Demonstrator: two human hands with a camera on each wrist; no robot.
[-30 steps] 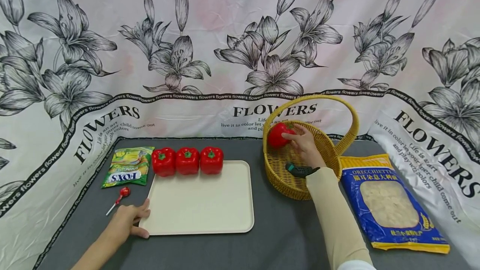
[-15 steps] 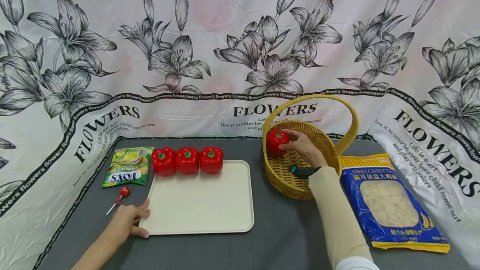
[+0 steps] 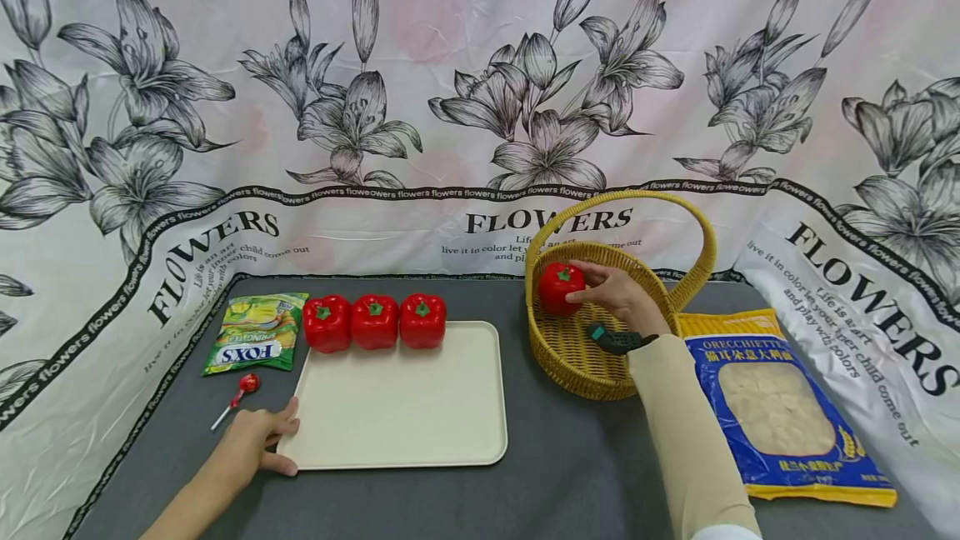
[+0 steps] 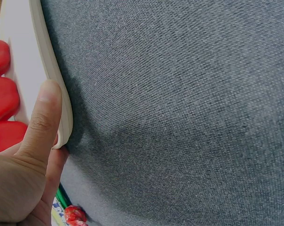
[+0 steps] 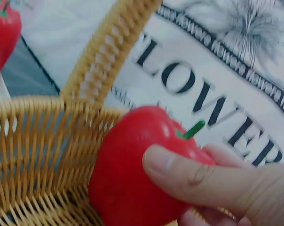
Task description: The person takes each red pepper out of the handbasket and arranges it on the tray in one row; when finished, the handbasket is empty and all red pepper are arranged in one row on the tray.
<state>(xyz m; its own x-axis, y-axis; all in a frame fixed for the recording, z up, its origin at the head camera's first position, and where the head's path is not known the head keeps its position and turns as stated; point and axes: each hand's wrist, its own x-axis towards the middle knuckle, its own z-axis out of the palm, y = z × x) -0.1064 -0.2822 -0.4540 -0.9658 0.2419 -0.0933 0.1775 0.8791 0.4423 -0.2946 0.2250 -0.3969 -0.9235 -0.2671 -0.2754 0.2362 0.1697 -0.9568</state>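
Note:
My right hand [image 3: 615, 294] holds a red bell pepper [image 3: 558, 288] inside the left part of the yellow wicker basket [image 3: 551, 361]. In the right wrist view, the thumb lies across the side of the pepper [image 5: 132, 174], whose green stem points up and right; the other fingers are partly hidden behind it. At the near left corner of a cream tray [image 3: 405, 415], my left hand [image 3: 251, 444] grips the rim between thumb and fingers. Three more red bell peppers [image 3: 375, 322] stand in a row along the tray's far edge.
Left of the tray lie a green-yellow FOX'S candy bag [image 3: 255, 332] and a red lollipop [image 3: 243, 390]. A blue and yellow orecchiette pasta bag [image 3: 780, 407] lies right of the basket. The basket's tall handle [image 3: 697, 232] arches above it, before a flower-printed cloth [image 3: 420, 240].
The right hand has brought the pepper lower and slightly nearer within the basket, and its stem has turned upward. The left hand and the tray stay in place.

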